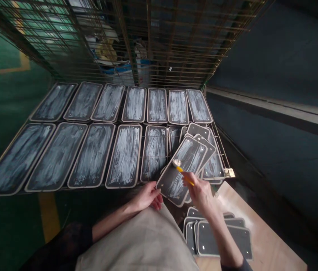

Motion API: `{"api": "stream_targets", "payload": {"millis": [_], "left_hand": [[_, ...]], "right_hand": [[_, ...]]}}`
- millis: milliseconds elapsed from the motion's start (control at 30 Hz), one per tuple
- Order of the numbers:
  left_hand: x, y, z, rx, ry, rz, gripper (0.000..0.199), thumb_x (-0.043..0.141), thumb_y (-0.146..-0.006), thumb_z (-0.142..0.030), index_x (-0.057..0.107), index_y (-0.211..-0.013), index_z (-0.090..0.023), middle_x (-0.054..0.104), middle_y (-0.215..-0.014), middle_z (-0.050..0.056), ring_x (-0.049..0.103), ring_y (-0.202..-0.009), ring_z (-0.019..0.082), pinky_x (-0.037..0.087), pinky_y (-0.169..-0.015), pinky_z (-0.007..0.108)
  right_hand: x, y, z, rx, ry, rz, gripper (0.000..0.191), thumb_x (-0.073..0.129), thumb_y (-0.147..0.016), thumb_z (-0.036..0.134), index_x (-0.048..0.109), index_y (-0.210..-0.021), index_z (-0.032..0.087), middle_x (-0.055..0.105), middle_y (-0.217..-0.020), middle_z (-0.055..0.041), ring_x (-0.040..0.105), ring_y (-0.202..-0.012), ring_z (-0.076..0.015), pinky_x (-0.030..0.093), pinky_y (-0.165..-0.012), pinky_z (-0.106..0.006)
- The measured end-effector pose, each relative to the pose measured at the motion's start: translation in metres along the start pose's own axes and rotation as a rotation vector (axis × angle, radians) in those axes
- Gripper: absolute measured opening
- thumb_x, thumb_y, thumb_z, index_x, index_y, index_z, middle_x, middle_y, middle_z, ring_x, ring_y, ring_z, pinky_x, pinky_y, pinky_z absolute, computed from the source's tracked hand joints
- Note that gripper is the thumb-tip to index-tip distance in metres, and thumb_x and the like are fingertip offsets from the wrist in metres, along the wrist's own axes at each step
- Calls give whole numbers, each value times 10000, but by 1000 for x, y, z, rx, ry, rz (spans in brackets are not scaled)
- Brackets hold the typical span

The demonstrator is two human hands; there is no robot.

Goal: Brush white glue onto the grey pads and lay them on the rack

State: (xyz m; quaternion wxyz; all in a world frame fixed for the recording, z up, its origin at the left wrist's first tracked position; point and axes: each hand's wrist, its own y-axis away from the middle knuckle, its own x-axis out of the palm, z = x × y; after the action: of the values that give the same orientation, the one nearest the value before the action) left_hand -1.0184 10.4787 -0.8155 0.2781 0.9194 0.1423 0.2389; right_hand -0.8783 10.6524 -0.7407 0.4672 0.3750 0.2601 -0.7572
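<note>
My right hand point(201, 192) is closed round the yellow handle of a brush point(180, 169). Its white-coated bristles touch a dark rectangular panel point(187, 156) with a pale rim, whose face is partly streaked with white. At the panel's lower left corner, my left hand point(147, 195) grips the edge between thumb and fingers. The panel lies tilted across a few bare dark panels point(208, 148) on the wire rack shelf. Part of the brush handle is hidden by my right hand.
Two rows of white-streaked panels point(123, 156) cover the wire shelf point(222, 150). Lower right, several unstreaked panels point(223, 237) are stacked on a wooden board point(268, 226). More wire racks point(136, 22) rise behind, and a dark wall point(283, 67) stands at right.
</note>
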Motion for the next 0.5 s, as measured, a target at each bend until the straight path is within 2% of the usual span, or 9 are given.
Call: {"api": "stream_targets", "payload": {"millis": [133, 267, 400, 500], "left_hand": [[0, 2, -6, -14, -19, 26, 453, 587, -759, -581, 390, -824, -179, 627, -655, 17, 638, -506, 162, 484, -455, 254], [0, 3, -10, -28, -37, 33, 361, 551, -815, -501, 412, -825, -168, 630, -674, 32, 646, -520, 168, 483, -463, 257], [-3, 4, -9, -22, -43, 64, 302, 516, -851, -448, 430, -860, -159, 627, -693, 33, 652, -546, 159, 485, -477, 244], [-5, 3, -8, -25, -64, 58, 278, 497, -865, -428, 425, -869, -160, 623, -686, 29, 647, -525, 154, 480, -456, 234]], "right_hand": [[6, 35, 32, 27, -105, 109, 226, 359, -967, 187, 516, -1128, 208, 647, -830, -44, 615, -653, -146, 441, -597, -222], [7, 52, 45, 153, -336, 145, 215, 367, -980, 247, 516, -1129, 209, 634, -757, -21, 624, -656, -146, 470, -621, -223], [6, 51, 38, 294, -616, 118, 203, 401, -976, 320, 529, -1078, 201, 639, -716, -12, 644, -649, -160, 519, -644, -253], [4, 34, 15, 369, -744, -39, 222, 472, -944, 382, 549, -1041, 197, 642, -686, -6, 646, -589, -171, 545, -582, -275]]}}
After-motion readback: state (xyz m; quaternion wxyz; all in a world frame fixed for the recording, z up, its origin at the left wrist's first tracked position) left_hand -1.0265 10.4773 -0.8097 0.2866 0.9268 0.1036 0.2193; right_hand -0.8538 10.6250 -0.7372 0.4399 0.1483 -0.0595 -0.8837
